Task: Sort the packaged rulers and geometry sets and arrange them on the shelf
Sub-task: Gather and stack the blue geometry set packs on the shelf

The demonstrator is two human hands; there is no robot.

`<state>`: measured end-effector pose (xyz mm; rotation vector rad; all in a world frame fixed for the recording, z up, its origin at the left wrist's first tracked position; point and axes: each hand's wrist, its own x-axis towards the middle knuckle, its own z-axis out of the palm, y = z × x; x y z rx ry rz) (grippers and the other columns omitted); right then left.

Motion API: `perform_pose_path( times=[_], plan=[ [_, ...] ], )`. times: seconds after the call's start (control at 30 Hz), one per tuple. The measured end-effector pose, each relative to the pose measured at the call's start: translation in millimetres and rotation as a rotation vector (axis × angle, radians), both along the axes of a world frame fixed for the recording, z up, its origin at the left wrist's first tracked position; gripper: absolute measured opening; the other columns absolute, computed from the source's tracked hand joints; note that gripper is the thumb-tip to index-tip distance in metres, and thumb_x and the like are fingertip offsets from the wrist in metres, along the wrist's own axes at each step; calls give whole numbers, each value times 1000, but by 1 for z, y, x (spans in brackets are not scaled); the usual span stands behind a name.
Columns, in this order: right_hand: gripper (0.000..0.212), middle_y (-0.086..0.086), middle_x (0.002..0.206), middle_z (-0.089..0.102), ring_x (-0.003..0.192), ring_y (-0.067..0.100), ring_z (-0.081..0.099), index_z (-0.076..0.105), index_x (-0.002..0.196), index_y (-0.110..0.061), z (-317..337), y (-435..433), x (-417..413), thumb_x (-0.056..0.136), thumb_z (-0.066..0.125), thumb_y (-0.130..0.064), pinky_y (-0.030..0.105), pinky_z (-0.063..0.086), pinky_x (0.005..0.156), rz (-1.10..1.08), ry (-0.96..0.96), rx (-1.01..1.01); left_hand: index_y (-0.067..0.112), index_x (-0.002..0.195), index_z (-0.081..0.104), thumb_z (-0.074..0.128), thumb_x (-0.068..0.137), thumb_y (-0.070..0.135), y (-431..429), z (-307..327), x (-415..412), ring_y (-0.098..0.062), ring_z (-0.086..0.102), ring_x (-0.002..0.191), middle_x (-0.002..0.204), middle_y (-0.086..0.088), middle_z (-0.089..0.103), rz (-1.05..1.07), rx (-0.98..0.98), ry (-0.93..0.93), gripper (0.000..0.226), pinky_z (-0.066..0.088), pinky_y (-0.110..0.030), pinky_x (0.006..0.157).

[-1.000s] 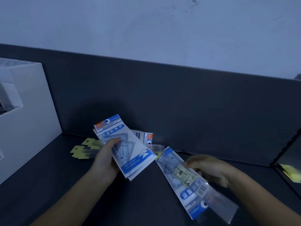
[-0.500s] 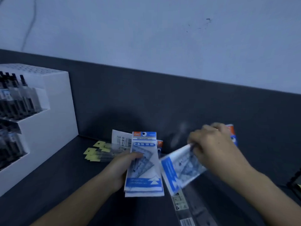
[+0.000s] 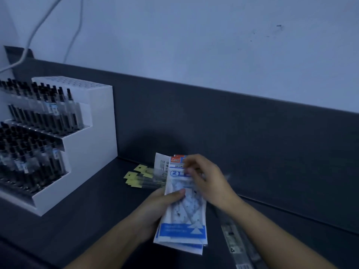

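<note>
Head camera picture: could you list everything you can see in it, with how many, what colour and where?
geometry set packets: a stack, exact number unclear, white and blue, centre, held above the shelf
ruler packet: one, clear, lying on the shelf at lower right
yellow-tagged packets: a few, clear with yellow tags, lying on the shelf behind the stack
display stand: one, white, stepped, on the shelf at left
pens: many, dark, standing in the stand's tiers
cables: two, pale, on the wall at upper left
wall: pale, behind
shelf: dark grey, with a dark back panel
left hand: holds the stack, thumb on its front
right hand: at the stack's top, blurred, grip unclear
</note>
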<state>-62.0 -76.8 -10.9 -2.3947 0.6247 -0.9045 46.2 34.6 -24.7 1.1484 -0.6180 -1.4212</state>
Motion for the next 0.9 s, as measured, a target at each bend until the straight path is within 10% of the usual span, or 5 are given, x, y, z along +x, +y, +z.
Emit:
perform_pose_path(
  times=[0.27,0.53,0.7,0.9],
  plan=[
    [36,5,113,60,104,23,55,50,123,-13,-18,-43,36,90,57,-26,31,44,78,-402,644,-299,7,105,63,54,90,4,13,-21,53,-32,69,84,88,-15,74,248,150,-41,18,53,-39,68],
    [19,9,109,63,99,29,62,57,105,-12,-14,-41,57,89,49,-7,31,38,68,-469,868,-391,8,96,60,51,89,2,24,-21,85,-33,65,81,91,-18,69,349,191,47,13,50,-41,62],
    [12,5,89,70,86,30,64,64,96,-21,35,-44,21,88,58,-27,32,45,68,-619,386,-359,8,99,61,51,87,5,19,-21,88,-36,65,86,96,-20,69,339,219,65,15,51,-43,67],
    [24,3,68,69,64,18,67,62,76,-8,44,-17,-27,90,44,1,28,54,61,-239,-355,514,10,99,65,46,90,18,2,-15,69,-36,63,96,99,-20,70,221,178,126,22,50,-44,75]
  ],
)
